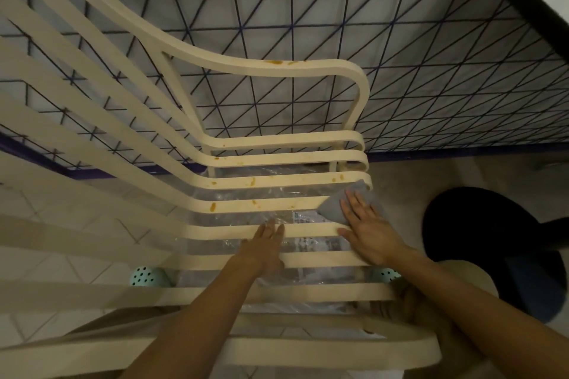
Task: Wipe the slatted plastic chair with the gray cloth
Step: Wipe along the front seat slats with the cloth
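The cream slatted plastic chair (292,160) was seen from above, its seat slats running across the view and its curved armrest (246,66) rising behind them. The gray cloth (334,209) lay at the right-hand end of the seat, spread over two neighbouring slats near where they curve round at the edge. The right hand (369,234) pressed down flat on the cloth, fingers straight and slightly spread, so its grip was wide and curled round nothing; the palm reached back over the next slat toward the person. The left hand (264,243) rested just beside it to the left, apart from the cloth, fingers straight and together on a bare slat, its grip likewise wide and holding nothing. Orange-brown stains (213,207) dotted several slats left of the cloth, and more marked the top of the armrest. Through the gaps in the seat showed a crumpled clear plastic sheet (246,192) and some printed paper (300,217) lying on the pale tiled floor (92,209). Two teal perforated objects (144,275) sat under the chair, one at each side; what they were could not be told. A dark round object (492,240) stood on the floor to the right of the chair. Behind the chair ran a dark wire grid (308,24) in a purple frame.
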A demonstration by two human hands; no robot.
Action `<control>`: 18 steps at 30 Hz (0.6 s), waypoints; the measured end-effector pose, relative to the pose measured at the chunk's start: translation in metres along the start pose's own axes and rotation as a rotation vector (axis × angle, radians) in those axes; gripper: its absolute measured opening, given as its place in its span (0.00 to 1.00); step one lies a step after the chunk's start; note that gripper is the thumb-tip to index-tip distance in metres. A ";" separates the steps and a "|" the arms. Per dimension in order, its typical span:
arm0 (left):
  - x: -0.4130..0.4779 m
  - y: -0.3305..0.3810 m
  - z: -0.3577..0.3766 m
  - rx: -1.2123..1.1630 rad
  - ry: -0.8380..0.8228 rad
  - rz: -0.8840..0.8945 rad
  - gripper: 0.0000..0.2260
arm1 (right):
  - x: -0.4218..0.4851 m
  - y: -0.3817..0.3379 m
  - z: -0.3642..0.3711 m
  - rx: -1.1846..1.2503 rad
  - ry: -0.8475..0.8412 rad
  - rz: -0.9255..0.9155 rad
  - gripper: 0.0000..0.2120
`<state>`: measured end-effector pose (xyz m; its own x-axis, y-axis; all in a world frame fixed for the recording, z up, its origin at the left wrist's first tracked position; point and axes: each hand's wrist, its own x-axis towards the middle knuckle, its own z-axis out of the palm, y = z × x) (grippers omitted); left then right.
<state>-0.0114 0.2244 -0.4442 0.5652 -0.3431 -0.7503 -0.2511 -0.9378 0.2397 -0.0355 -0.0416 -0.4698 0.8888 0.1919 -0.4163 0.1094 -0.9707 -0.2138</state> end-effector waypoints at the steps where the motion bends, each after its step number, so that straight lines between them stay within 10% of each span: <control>1: 0.001 0.000 0.000 -0.003 -0.005 0.001 0.40 | 0.003 -0.006 -0.001 0.015 -0.014 0.024 0.35; 18: 0.005 -0.008 0.002 -0.038 -0.036 0.036 0.40 | -0.003 0.001 -0.004 -0.029 -0.007 -0.034 0.34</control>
<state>-0.0080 0.2300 -0.4514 0.5272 -0.3749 -0.7626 -0.2397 -0.9266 0.2897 -0.0367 -0.0435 -0.4651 0.8809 0.2262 -0.4156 0.1530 -0.9673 -0.2021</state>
